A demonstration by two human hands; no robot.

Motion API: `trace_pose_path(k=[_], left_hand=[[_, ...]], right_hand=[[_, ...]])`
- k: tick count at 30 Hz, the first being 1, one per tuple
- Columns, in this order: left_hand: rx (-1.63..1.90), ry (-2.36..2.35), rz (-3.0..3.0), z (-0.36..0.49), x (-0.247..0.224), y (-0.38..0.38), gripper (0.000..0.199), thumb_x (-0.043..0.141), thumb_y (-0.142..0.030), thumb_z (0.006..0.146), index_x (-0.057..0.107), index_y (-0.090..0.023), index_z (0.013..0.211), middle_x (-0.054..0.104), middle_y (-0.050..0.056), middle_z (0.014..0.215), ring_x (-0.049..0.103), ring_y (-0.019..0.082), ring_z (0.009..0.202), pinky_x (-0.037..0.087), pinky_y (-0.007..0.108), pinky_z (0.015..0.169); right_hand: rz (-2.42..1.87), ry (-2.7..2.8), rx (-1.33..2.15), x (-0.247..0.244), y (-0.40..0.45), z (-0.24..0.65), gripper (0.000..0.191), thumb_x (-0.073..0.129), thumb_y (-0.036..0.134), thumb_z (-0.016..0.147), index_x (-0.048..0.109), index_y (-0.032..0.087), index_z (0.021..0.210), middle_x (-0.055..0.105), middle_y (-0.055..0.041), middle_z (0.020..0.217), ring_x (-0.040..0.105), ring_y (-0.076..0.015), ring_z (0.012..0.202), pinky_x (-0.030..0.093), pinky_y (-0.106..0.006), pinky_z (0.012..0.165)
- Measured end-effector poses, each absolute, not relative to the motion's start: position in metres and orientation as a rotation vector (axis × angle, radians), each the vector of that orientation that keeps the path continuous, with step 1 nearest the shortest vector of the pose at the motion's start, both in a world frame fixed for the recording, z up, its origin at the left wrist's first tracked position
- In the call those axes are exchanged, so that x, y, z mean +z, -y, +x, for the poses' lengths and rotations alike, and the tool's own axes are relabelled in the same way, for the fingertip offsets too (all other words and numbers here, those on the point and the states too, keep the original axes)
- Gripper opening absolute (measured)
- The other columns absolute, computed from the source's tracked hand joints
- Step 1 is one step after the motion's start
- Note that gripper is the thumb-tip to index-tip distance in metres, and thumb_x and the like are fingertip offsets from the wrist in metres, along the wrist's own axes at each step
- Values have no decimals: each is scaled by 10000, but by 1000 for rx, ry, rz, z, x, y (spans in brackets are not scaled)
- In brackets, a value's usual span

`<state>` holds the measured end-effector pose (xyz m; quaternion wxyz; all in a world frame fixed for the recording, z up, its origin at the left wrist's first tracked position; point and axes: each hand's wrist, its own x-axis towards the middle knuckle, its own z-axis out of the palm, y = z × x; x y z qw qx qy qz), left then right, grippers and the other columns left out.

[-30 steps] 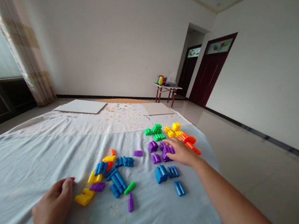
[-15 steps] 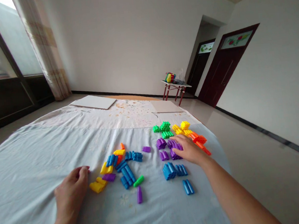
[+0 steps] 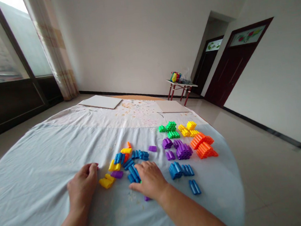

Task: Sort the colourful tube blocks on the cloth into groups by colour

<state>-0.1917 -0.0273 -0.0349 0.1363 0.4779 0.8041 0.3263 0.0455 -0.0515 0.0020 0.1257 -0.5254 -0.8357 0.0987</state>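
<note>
My right hand [image 3: 149,180] reaches over the loose pile, thumb apart from the fingers. Beneath and beside its fingertips lie joined blue plastic tube blocks [image 3: 133,173]; a green piece and a purple piece [image 3: 146,198] are mostly covered by the hand. My left hand [image 3: 84,185] rests on the cloth left of the pile, fingers curled in; whether they hold anything is hidden. Nearest to it are yellow blocks [image 3: 107,181] and a purple block [image 3: 117,174]. More blue blocks [image 3: 140,155] and a lone purple block [image 3: 152,148] lie farther back.
To the right sit groups sorted by colour: green [image 3: 171,127], yellow [image 3: 191,125], purple [image 3: 184,151], orange [image 3: 205,150] and blue [image 3: 176,170]. Two flat boards [image 3: 100,102] lie on the far part of the cloth-covered table [image 3: 50,150]. A small side table [image 3: 182,85] stands beyond.
My right hand has moved left from the purple and orange groups to the loose blue blocks. Orange pieces now show stacked together there. The camera view has shifted slightly; my left hand stays curled.
</note>
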Motion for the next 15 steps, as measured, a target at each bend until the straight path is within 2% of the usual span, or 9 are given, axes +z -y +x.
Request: trace_pose_path(k=[5, 9, 12, 15], left_hand=[[1025, -2315, 1406, -193, -38, 26, 381, 391, -458, 801, 700, -240, 842, 723, 56, 816, 640, 255, 828, 431, 336, 710], [1208, -2296, 1513, -188, -36, 31, 364, 407, -447, 821, 689, -227, 883, 701, 50, 821, 607, 213, 724, 437, 339, 720], [1407, -2044, 1839, -178, -29, 36, 370, 433, -479, 846, 681, -231, 961, 692, 57, 939, 599, 208, 820, 429, 363, 832], [1291, -1674, 2121, -164, -22, 39, 350, 466, -502, 855, 690, -272, 994, 702, 43, 986, 599, 214, 961, 411, 376, 899]], right_hand=[[-1358, 2514, 398, 3, 53, 55, 595, 682, 285, 725, 513, 174, 1284, 618, -116, 1145, 525, -280, 1098, 398, -437, 956], [-1226, 2461, 487, 2, 54, 67, 611, 641, 219, 732, 482, 183, 1321, 596, -90, 1211, 498, -246, 1123, 370, -405, 997], [-1220, 2375, 461, -3, 53, 68, 583, 608, 177, 743, 486, 176, 1313, 588, -92, 1222, 487, -241, 1145, 353, -406, 1020], [-1216, 2324, 408, -6, 51, 64, 580, 591, 141, 749, 483, 168, 1319, 579, -98, 1231, 476, -248, 1163, 349, -418, 1025]])
